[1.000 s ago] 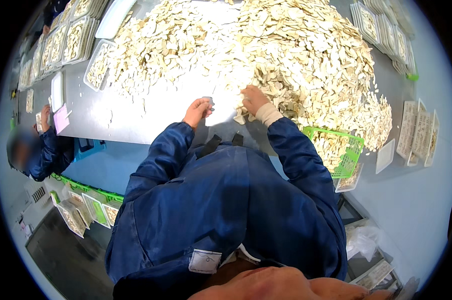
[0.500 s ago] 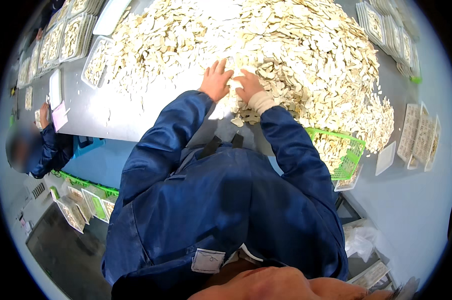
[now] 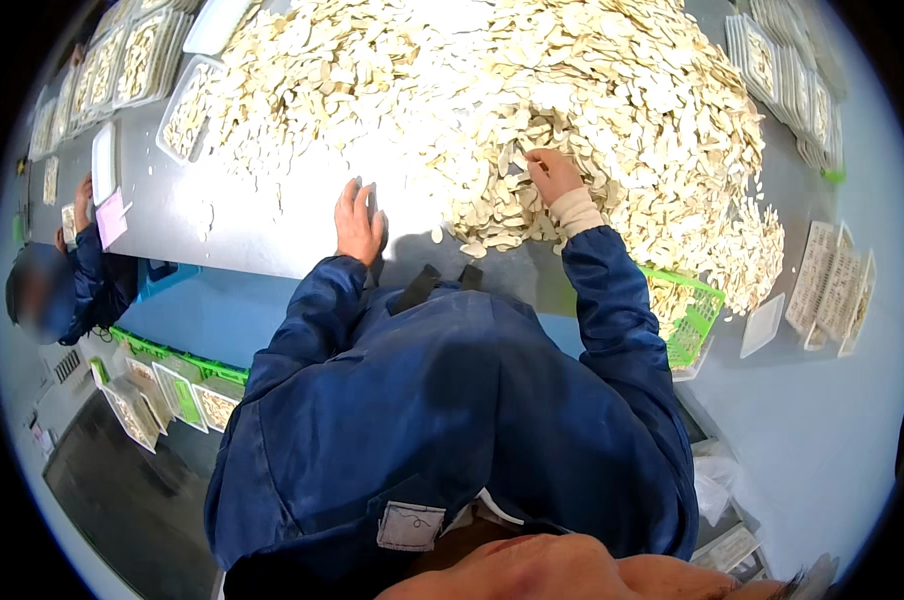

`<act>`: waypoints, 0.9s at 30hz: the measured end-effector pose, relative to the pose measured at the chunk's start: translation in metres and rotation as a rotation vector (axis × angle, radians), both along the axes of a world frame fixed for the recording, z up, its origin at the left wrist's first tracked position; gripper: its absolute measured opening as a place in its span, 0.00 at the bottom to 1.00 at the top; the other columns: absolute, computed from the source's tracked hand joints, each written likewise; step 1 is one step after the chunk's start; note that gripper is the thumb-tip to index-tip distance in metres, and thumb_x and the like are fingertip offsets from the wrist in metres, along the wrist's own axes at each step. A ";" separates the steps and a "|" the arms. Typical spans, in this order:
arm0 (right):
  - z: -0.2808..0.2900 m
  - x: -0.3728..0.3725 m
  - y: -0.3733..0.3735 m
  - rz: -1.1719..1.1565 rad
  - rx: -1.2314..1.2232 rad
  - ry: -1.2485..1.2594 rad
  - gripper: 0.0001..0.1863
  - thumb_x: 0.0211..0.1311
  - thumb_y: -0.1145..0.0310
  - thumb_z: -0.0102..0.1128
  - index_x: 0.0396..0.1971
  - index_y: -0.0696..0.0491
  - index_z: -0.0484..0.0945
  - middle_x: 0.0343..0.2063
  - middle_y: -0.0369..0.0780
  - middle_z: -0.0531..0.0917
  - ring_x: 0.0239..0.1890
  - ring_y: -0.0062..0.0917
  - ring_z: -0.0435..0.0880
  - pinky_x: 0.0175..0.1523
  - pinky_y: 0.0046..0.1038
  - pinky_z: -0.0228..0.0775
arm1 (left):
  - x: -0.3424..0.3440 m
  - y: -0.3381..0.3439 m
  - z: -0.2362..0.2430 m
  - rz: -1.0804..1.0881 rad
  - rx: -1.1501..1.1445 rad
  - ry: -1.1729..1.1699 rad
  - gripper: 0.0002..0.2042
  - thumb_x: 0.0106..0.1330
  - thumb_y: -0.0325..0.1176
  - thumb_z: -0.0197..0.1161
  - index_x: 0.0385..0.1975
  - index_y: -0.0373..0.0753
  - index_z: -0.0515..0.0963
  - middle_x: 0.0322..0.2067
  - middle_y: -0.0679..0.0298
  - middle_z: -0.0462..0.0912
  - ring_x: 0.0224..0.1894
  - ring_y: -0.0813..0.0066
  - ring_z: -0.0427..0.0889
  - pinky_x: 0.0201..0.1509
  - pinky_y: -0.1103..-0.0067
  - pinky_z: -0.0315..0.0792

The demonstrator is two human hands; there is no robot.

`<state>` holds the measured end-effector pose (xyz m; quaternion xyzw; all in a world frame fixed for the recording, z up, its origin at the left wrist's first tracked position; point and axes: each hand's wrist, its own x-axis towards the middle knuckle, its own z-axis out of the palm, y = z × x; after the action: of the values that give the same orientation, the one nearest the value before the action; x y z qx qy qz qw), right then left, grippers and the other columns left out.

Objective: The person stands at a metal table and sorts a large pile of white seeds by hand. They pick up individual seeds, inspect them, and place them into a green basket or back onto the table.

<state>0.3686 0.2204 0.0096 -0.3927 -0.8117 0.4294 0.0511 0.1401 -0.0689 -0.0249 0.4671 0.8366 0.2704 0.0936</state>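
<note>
A wide pile of thin, pale dried slices [image 3: 652, 130] covers much of the metal table [image 3: 247, 225]. Fingers stretched out, my left hand [image 3: 359, 225] rests open on the table near its front edge, left of the nearer slices. My right hand [image 3: 555, 178], with a pale cuff at the wrist, is at a hollow in the pile. Its fingers are bent and drawn together among the slices; whatever is between them is too small to make out.
Right of me, a green basket [image 3: 694, 325] holds slices at the table edge. Trays of slices [image 3: 137, 60] are stacked at the far left, with more stacked trays [image 3: 792, 80] at the far right. A co-worker [image 3: 57, 285] sits to the left by a pink sheet [image 3: 112, 218].
My hands, close together at the slices before, have parted. The left has moved left and nearer onto bare metal; the right has shifted right into the pile.
</note>
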 end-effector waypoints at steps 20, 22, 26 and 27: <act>-0.014 -0.076 -0.058 0.267 -0.203 0.067 0.17 0.58 0.66 0.53 0.48 0.53 0.72 0.44 0.44 0.76 0.35 0.36 0.79 0.44 0.30 0.71 | 0.008 -0.011 -0.026 0.028 -0.091 0.122 0.23 0.58 0.31 0.56 0.55 0.35 0.66 0.61 0.50 0.60 0.65 0.51 0.54 0.68 0.58 0.48; -0.004 -0.082 -0.048 0.199 -0.114 0.089 0.19 0.57 0.67 0.53 0.49 0.54 0.71 0.45 0.45 0.75 0.36 0.37 0.78 0.45 0.31 0.70 | 0.008 -0.012 -0.026 0.033 -0.098 0.126 0.23 0.58 0.31 0.56 0.54 0.35 0.66 0.61 0.50 0.60 0.65 0.51 0.54 0.68 0.58 0.48; -0.043 -0.086 -0.057 0.289 0.148 0.177 0.21 0.57 0.68 0.55 0.51 0.54 0.68 0.49 0.46 0.73 0.42 0.35 0.77 0.47 0.29 0.70 | 0.008 -0.008 -0.027 0.025 -0.103 0.127 0.23 0.58 0.31 0.55 0.54 0.35 0.66 0.60 0.50 0.60 0.65 0.51 0.54 0.68 0.58 0.47; -0.052 -0.090 -0.064 0.352 0.239 0.210 0.21 0.58 0.68 0.55 0.52 0.54 0.68 0.50 0.45 0.73 0.42 0.33 0.77 0.47 0.27 0.70 | 0.008 -0.008 -0.027 0.028 -0.104 0.128 0.22 0.58 0.31 0.55 0.54 0.35 0.66 0.60 0.50 0.60 0.65 0.51 0.54 0.68 0.59 0.47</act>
<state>0.2784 0.1563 -0.0425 -0.1897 -0.9029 0.3710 0.1058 0.1477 -0.0772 -0.0523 0.4661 0.8603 0.1975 0.0604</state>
